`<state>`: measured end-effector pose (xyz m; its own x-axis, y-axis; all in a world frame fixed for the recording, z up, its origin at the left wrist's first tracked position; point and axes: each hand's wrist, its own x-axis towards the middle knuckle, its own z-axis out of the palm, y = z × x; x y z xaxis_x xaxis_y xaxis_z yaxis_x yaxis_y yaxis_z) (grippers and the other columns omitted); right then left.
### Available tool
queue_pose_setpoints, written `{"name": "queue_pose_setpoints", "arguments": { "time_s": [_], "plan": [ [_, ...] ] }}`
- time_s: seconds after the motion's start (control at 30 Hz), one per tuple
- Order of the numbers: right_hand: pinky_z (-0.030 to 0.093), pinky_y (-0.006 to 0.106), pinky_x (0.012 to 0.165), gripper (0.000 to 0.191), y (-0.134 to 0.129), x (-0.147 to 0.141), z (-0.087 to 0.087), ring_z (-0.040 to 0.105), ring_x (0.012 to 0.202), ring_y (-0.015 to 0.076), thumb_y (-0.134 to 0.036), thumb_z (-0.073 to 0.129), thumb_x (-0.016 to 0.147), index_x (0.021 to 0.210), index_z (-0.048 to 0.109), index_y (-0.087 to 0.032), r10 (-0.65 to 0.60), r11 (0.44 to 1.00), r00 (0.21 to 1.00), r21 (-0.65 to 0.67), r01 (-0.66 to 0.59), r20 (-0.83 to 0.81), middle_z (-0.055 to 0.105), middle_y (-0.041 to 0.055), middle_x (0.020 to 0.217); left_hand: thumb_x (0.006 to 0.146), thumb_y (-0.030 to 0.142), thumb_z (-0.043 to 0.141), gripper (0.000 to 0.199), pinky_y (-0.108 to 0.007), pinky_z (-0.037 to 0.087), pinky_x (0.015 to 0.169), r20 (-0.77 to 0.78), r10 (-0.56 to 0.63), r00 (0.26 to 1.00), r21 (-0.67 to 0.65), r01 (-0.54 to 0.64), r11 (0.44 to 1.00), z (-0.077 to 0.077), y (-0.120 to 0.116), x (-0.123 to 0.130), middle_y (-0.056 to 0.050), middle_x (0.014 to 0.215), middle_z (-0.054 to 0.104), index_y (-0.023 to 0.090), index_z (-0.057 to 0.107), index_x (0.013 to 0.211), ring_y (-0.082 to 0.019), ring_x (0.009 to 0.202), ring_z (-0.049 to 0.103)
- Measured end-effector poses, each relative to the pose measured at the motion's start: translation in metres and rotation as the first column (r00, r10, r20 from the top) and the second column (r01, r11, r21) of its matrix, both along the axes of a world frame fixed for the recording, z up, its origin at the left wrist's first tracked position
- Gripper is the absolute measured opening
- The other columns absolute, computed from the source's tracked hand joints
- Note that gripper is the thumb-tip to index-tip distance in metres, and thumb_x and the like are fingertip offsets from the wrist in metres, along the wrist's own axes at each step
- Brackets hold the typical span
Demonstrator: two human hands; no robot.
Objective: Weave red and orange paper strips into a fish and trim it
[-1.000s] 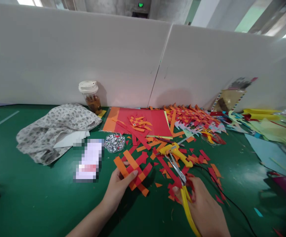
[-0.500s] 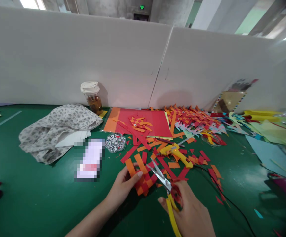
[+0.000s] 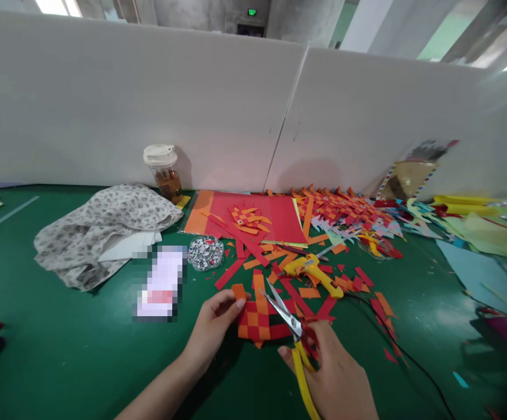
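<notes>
My left hand (image 3: pixel 218 321) pinches the upper left of a woven piece of red and orange paper strips (image 3: pixel 254 321), a little above the green table. Loose strip ends stick up from its top and out to the right. In my right hand (image 3: pixel 329 364) are scissors (image 3: pixel 294 326) with yellow and red handles. Their blades are parted and point up and left, close to the piece's upright orange strip. Behind the blades a yellow glue gun (image 3: pixel 317 274) lies among cut red and orange strips.
A finished woven paper fish (image 3: pixel 248 219) lies on red sheets (image 3: pixel 283 216), with more fish (image 3: pixel 341 204) to their right. A lidded cup (image 3: pixel 163 169), patterned cloth (image 3: pixel 100 233), blurred phone (image 3: pixel 161 283) and packet of googly eyes (image 3: pixel 205 252) sit left. The gun's black cord (image 3: pixel 404 353) runs right.
The woven piece has turned in my left hand, so its checkered face now shows flatter and more upright. My right hand and the scissors have barely moved, the blades still parted.
</notes>
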<state>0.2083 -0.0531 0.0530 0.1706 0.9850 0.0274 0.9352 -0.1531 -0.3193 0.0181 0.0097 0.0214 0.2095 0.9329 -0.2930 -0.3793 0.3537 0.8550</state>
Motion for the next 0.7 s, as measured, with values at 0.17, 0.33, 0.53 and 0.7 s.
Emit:
{"name": "queue_pose_setpoints", "arguments": {
  "time_s": [0.17,0.33,0.53,0.7],
  "plan": [
    [0.043,0.025,0.045,0.034,-0.002,-0.001,-0.001,0.064,0.059,0.0203,-0.057,0.053,0.072,0.083,0.048,-0.025,-0.005,1.0,1.0,0.003,0.005,-0.007,0.064,0.0013,0.072,0.068,0.033,0.073,0.027,-0.03,0.048,0.08,0.016,0.058,0.998,-0.056,-0.057,0.997,-0.004,0.001,-0.004,-0.007,0.092,0.071,0.015,0.068,0.088,-0.022,0.089,0.063],
    [0.045,0.026,0.047,0.031,-0.002,-0.006,-0.003,0.064,0.062,0.0205,-0.053,0.054,0.072,0.084,0.048,-0.025,0.008,0.999,1.0,0.044,-0.008,-0.012,0.064,0.0019,0.074,0.06,0.026,0.079,0.037,-0.029,0.048,0.079,0.081,0.058,0.995,-0.067,-0.052,0.996,-0.013,0.003,-0.004,-0.007,0.092,0.069,0.015,0.066,0.093,-0.019,0.086,0.063],
    [0.044,0.025,0.046,0.035,0.001,0.003,-0.003,0.065,0.062,0.0208,-0.057,0.054,0.072,0.086,0.05,-0.025,0.045,0.998,0.999,0.035,-0.046,0.025,0.065,0.0023,0.074,0.06,0.027,0.079,0.023,-0.022,0.047,0.07,-0.017,0.097,0.995,-0.06,-0.098,0.993,-0.012,0.004,-0.005,-0.001,0.077,0.069,0.017,0.067,0.078,-0.013,0.073,0.061],
    [0.045,0.027,0.048,0.037,-0.002,0.009,-0.005,0.065,0.064,0.0218,-0.059,0.055,0.069,0.082,0.05,-0.025,0.087,0.996,0.994,0.001,-0.087,0.064,0.065,0.0018,0.074,0.066,0.031,0.075,0.02,-0.021,0.046,0.071,-0.067,0.063,0.996,0.001,-0.064,0.998,-0.009,0.001,-0.003,-0.002,0.081,0.069,0.017,0.068,0.079,-0.014,0.078,0.06]
  ]
}}
